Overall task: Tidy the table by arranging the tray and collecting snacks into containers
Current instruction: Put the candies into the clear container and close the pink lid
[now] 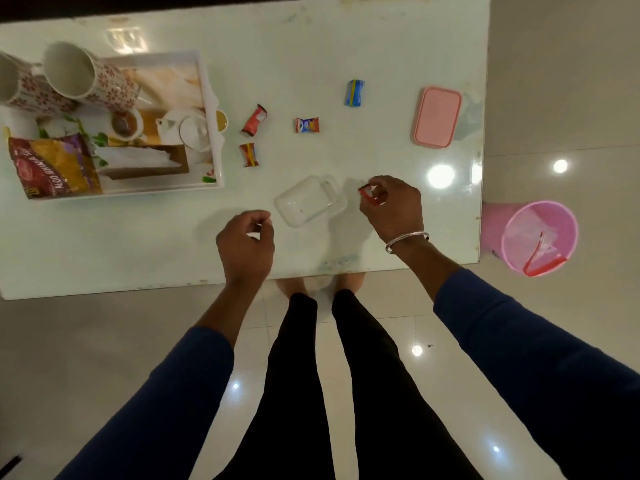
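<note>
Fingers of right hand (391,206) pinching small red-wrapped snack (367,195), just right of clear plastic container (310,201) on white glossy table (311,57); left hand (246,242) loosely curled, holding nothing I can make out.

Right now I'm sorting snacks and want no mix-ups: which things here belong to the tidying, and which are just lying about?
Belongs to the job:
clear container
pink lid
red wrapper, pinched in right hand
four loose snacks
tray
snack bag

Just lying about:
pink bin on the floor
left hand, holding nothing
</note>
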